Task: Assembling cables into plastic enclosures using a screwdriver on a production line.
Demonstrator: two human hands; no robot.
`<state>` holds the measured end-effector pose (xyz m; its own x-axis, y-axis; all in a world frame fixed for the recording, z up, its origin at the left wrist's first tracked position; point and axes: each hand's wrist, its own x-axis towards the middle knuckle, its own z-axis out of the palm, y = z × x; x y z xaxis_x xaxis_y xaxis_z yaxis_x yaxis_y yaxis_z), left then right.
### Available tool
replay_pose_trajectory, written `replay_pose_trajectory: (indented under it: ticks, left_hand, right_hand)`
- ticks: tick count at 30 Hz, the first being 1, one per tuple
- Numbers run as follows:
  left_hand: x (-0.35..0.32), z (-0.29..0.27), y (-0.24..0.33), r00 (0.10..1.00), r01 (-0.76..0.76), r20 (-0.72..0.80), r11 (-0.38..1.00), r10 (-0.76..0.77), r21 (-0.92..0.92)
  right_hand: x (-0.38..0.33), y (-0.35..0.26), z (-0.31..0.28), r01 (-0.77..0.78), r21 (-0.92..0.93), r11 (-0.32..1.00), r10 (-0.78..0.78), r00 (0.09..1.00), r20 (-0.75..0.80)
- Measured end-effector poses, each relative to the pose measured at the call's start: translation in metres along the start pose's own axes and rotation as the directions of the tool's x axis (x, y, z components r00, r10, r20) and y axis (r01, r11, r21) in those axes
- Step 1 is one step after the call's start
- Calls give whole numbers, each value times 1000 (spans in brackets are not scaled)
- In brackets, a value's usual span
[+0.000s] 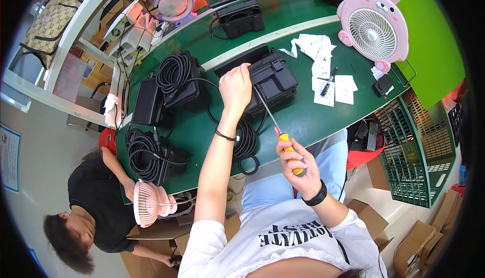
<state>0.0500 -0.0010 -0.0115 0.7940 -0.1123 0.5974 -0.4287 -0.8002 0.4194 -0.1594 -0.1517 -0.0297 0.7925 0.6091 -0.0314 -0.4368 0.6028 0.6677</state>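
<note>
My right hand (297, 161) is closed round the yellow handle of a screwdriver (284, 137). Its long metal shaft slants up and left to the near side of a black plastic box (275, 78), which has latches. Against the left of that box, my left hand (235, 88) is curled, its fingers gripping the edge by a flat black panel (240, 61). The fingertips are partly hidden, as is the exact spot where the shaft ends. Below the box, a coiled black cable (245, 139) hangs over the near edge of the green table (202, 149).
More black boxes with coiled cables (174, 73) stand on the left, another (240, 20) beyond. A pink rabbit-shaped fan (371, 33), papers (345, 88) and a black pen-like tool (329, 81) lie right. A green crate (411, 152) stands beside the table. A co-worker (98, 202) touches a pink fan (148, 205).
</note>
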Motion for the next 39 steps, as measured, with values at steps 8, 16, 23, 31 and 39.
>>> replay_pose_trajectory:
  ticks: [8, 16, 23, 31, 39]
  left_hand:
    - [3, 1, 5, 1000, 12, -1, 998, -12, 58]
    - [-10, -6, 14, 984, -160, -62, 985, 165, 68]
    - [-111, -30, 55, 898, -439, 123, 859, 422, 262]
    - [-165, -36, 71, 716, -695, 174, 714, 677, 84]
    - [-182, -57, 28, 977, -151, -119, 969, 176, 193]
  right_hand:
    - [-7, 12, 11, -23, 139, 990, 22, 1000, 11]
    - [-22, -5, 21, 413, -907, 80, -465, 820, 332]
    - [-8, -71, 44, 334, -663, -670, -514, 435, 739]
    - [-37, -81, 74, 115, -765, -634, -582, 579, 570]
    - [-38, -79, 73, 102, -796, -597, -616, 578, 536]
